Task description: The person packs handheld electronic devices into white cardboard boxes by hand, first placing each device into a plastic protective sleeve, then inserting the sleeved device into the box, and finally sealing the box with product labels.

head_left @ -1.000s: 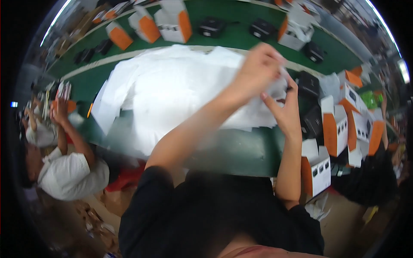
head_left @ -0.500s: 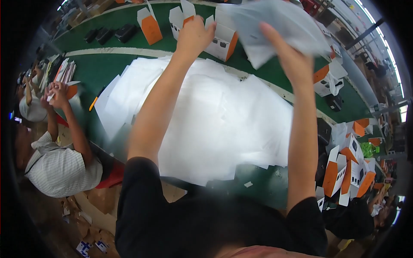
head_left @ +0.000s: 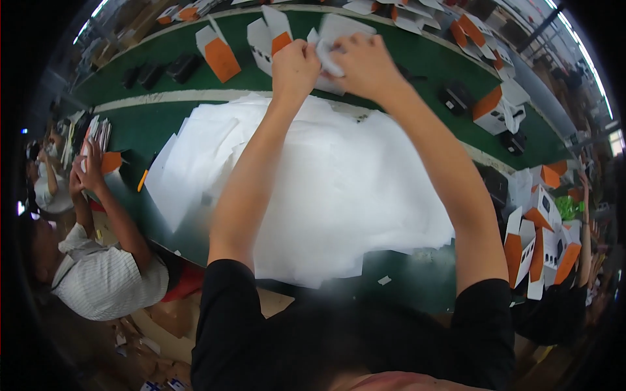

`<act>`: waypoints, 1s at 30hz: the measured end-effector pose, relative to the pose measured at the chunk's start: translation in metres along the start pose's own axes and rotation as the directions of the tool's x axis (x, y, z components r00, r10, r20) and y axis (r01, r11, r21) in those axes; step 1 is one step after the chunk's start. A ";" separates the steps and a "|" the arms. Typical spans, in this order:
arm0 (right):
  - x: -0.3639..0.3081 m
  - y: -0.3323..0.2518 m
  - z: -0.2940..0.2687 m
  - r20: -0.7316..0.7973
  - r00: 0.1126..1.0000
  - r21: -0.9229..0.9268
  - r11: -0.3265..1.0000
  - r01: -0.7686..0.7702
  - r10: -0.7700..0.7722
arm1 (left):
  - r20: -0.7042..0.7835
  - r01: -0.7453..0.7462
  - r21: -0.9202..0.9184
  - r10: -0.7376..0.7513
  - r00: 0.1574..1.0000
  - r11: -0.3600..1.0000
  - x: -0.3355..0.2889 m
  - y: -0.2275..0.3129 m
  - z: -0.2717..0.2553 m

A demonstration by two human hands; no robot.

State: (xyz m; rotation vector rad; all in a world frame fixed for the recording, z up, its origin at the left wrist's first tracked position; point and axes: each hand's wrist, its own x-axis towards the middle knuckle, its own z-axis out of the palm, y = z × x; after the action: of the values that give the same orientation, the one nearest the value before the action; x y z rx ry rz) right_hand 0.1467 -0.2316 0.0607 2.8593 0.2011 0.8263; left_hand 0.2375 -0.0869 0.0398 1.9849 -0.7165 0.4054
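Both of my arms reach to the far side of the green table. My left hand (head_left: 295, 70) is closed at the left edge of an open white-and-orange box (head_left: 345, 25), its fingertips partly hidden. At the box's mouth my right hand (head_left: 366, 66), blurred, has its fingers curled over a crumpled, translucent white packing bag (head_left: 329, 57). The two hands are close together, with the bunched bag between them. A wide heap of thin white sheets or bags (head_left: 339, 189) lies below my forearms.
More open boxes (head_left: 222, 58) stand along the far strip, with black cases (head_left: 184, 68) to their left. Another black case (head_left: 456, 98) lies right. Several boxes (head_left: 544, 247) crowd the right side. A co-worker (head_left: 114, 280) sits at the left near an orange pen (head_left: 143, 180).
My right hand has moved left and down to the box, and the bag, spread out before, is now bunched up there. My left hand stays by the box.
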 end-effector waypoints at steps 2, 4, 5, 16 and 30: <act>-0.004 -0.005 0.003 0.032 0.999 0.019 1.000 0.009 -0.010 | 0.002 0.083 -0.020 -0.083 0.997 0.996 -0.002 -0.007 -0.002; 0.001 0.002 -0.006 -0.209 0.974 0.207 0.970 0.128 -0.084 | -0.014 0.237 -0.074 -0.239 0.971 0.969 0.008 -0.036 -0.016; 0.006 0.021 -0.019 -0.212 0.976 0.410 0.903 0.128 -0.042 | 0.011 0.302 -0.112 -0.303 0.953 0.947 0.006 -0.049 -0.018; -0.106 0.239 -0.066 0.894 -0.268 -0.309 0.063 -0.949 0.358 | 0.119 -0.065 -0.103 0.077 0.990 0.993 -0.071 0.087 -0.034; -0.148 0.069 -0.145 0.323 0.716 0.801 0.224 -0.555 0.619 | 0.528 -0.179 -0.017 0.161 0.834 0.984 -0.211 0.125 0.031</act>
State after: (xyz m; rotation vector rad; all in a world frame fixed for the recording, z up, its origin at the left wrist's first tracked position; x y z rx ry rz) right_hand -0.0498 -0.3077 0.1181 3.9731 -0.8246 1.2025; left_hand -0.0056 -0.0938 -0.0069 2.0873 -1.2459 -0.0434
